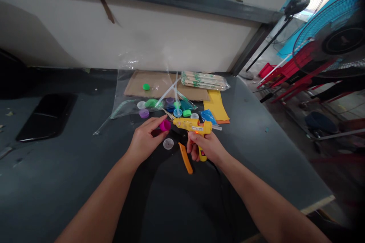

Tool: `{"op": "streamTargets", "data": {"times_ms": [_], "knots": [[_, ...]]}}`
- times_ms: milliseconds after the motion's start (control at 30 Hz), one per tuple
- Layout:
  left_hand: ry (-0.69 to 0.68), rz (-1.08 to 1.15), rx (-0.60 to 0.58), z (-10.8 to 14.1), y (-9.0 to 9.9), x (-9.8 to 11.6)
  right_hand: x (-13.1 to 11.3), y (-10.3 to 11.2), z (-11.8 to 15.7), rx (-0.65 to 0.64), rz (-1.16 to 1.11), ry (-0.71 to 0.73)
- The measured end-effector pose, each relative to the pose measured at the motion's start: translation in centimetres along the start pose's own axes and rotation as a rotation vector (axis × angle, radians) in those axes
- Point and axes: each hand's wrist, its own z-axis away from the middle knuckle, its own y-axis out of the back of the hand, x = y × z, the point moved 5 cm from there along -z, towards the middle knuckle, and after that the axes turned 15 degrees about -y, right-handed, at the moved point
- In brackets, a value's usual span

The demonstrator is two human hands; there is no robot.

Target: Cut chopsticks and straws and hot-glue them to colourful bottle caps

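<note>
My left hand (146, 138) pinches a magenta plastic bottle cap (165, 125) between its fingers and thumb. My right hand (203, 146) wraps around the grip of a yellow hot glue gun (191, 124), whose nozzle points left toward the cap. Its small red light is lit. Just below the cap, a translucent white cap (168, 144) lies on the dark table, and an orange utility knife (185, 158) lies near my right hand. Several coloured caps (177, 112) and clear glue sticks (168, 91) are scattered on a plastic bag just beyond my hands.
A cardboard sheet (167, 85), a plastic-wrapped bundle of wooden sticks (203, 81) and yellow paper (216, 105) lie at the back. A black tablet-like slab (45, 117) rests on the left. Red plastic chairs (296, 72) and a standing fan (327, 26) are beyond the right table edge.
</note>
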Motion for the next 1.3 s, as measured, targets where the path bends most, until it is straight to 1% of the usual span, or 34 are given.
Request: {"op": "streamTargets", "data": {"times_ms": [167,433,600,1067,1233,1300], "knots": [[0.022,-0.001,0.026,0.02,0.16,0.05,0.03,-0.14,0.05,-0.005,0.01,-0.001],[0.016,-0.001,0.034,-0.02,0.19,0.07,0.07,-0.09,0.1,-0.009,0.003,-0.001],[0.0,0.007,0.03,0.04,0.05,-0.03,0.04,0.04,0.12,0.012,0.006,0.005],[0.03,-0.002,0.05,0.01,0.23,-0.18,-0.13,0.03,0.27,0.019,0.026,0.023],[0.039,0.014,0.058,0.08,0.19,-0.27,-0.22,0.14,0.39,0.05,0.039,-0.002],[0.07,0.031,0.062,0.19,0.12,-0.46,-0.28,0.15,0.46,0.062,0.044,-0.016]]}}
